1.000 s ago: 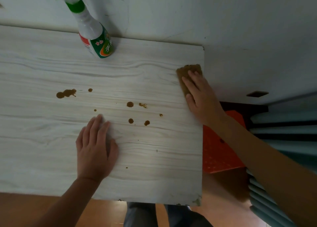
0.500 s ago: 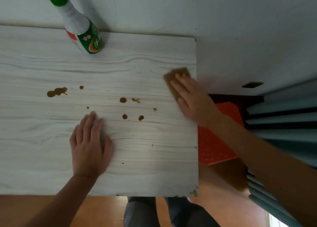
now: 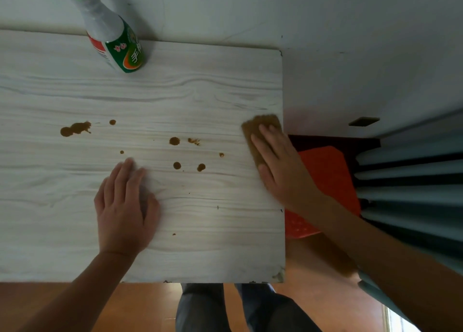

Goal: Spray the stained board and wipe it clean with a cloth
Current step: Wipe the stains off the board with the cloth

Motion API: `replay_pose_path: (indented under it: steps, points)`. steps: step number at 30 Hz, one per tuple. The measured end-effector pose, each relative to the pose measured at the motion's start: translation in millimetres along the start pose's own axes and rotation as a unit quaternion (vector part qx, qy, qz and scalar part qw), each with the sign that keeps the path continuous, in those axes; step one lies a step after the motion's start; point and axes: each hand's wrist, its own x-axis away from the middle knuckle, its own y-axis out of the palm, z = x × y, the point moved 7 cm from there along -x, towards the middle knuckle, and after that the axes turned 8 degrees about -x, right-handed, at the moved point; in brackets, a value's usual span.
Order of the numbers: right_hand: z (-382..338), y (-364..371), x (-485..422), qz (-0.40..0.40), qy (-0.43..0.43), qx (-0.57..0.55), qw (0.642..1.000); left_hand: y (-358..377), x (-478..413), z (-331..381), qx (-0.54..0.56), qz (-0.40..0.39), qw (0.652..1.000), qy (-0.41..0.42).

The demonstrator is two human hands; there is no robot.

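Most of the frame is the pale board [image 3: 225, 93]. The left hand [image 3: 125, 206] lies flat at lower centre, fingers straight and together. The right hand [image 3: 283, 171], fingers straight, presses the cloth [image 3: 258, 128] at the board's right edge. The bottle [image 3: 112, 38] stands upper left on the board. Brown stains [image 3: 75, 128] dot the middle.

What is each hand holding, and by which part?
Nothing is gripped. The right hand presses flat on top of the brown cloth; the left hand rests flat on the board.
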Motion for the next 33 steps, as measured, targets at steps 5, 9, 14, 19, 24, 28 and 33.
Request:
replay_pose_path:
  steps: [5,9,14,19,24,28,33]
  points:
    - [4,-2,1,-0.037,-0.054,0.022,0.998,0,0,0,-0.002,0.004,1.0,-0.003]
    - [41,-23,-86,0.011,0.007,0.017,1.0,2,0,-1,-0.005,0.001,1.0,-0.003]
    - [74,-48,-160,0.083,0.108,-0.018,0.99,2,1,-2,-0.005,0.001,1.0,-0.004]
    - [70,-36,-136,0.082,0.078,-0.03,0.993,1,1,-1,-0.003,-0.007,1.0,-0.007]
    - [50,-21,-76,0.076,0.054,-0.067,0.993,1,0,0,-0.001,-0.01,1.0,-0.008]
    - [27,-5,-11,0.047,0.051,-0.084,0.994,1,1,-1,-0.001,-0.017,1.0,-0.01]
    - [-1,11,61,0.035,0.052,-0.114,0.992,1,1,0,0.004,-0.019,1.0,-0.011]
